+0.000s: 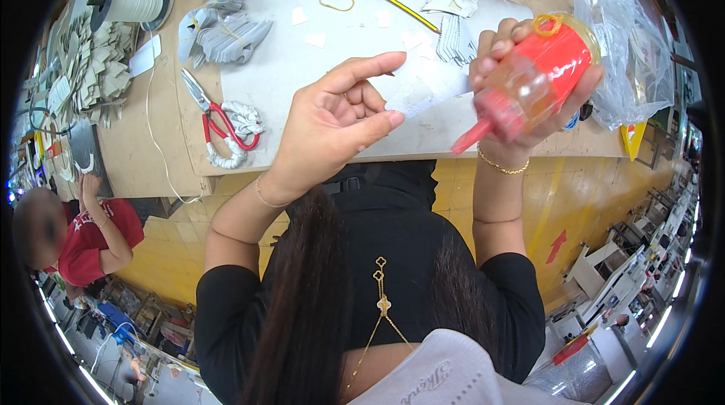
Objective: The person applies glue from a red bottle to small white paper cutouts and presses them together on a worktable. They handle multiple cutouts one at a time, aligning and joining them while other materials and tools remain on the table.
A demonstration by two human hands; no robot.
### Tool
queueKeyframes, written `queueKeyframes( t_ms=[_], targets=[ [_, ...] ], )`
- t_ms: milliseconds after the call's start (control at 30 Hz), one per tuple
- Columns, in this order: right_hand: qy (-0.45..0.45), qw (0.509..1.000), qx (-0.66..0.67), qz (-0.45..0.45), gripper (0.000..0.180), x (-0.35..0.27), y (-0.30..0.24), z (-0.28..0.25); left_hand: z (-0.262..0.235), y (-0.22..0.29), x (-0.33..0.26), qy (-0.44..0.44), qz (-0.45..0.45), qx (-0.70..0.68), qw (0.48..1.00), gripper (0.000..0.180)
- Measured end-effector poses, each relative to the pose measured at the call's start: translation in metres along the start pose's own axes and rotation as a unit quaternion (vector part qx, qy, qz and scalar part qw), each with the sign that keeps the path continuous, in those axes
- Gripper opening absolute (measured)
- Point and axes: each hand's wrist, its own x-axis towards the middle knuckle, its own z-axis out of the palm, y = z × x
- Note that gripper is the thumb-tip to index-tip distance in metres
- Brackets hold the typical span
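Note:
In my right hand (504,50) is a clear squeeze bottle (538,73) with a red band round it. It is tilted so that its red nozzle points down and to the left. A yellow rubber band circles its upper end. My left hand (340,114) hovers over the near edge of the pale work sheet (272,88). Its thumb and forefinger are apart, and nothing shows between them. Beyond the hands lie a yellow-and-black pencil (396,5), a loose rubber band (336,2) and several small cream cut pieces (316,40). A fanned stack of grey pieces (455,41) is beside my right fingers.
Red-handled scissors (219,122), their grips wrapped in white, lie at the left. Farther left are banded grey bundles (234,36), beige cut pieces (94,65) and a spool (128,9). Clear plastic bags (623,58) cover the right side. Another person (98,239) sits at far left.

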Motion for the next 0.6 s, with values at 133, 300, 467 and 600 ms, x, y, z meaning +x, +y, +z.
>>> queueKeyframes(
  t_ms=[133,300,467,600],
  targets=[
    [-0.05,0.992,0.106,-0.05,0.081,0.002,-0.015,0.006,0.003,-0.006,0.002,0.023,0.064,0.03,0.997,0.054],
    [-0.223,0.937,0.212,0.167,0.09,0.022,-0.035,0.007,0.002,-0.014,0.008,0.044,0.187,0.171,0.966,0.053],
    [-0.193,0.945,0.176,0.198,0.089,0.005,-0.018,0.005,0.002,-0.022,0.013,0.077,0.274,0.276,0.918,0.054],
    [-0.234,0.936,0.158,0.211,0.083,0.006,-0.016,0.009,0.003,-0.021,0.015,0.085,0.293,0.304,0.903,0.053]
  ],
)
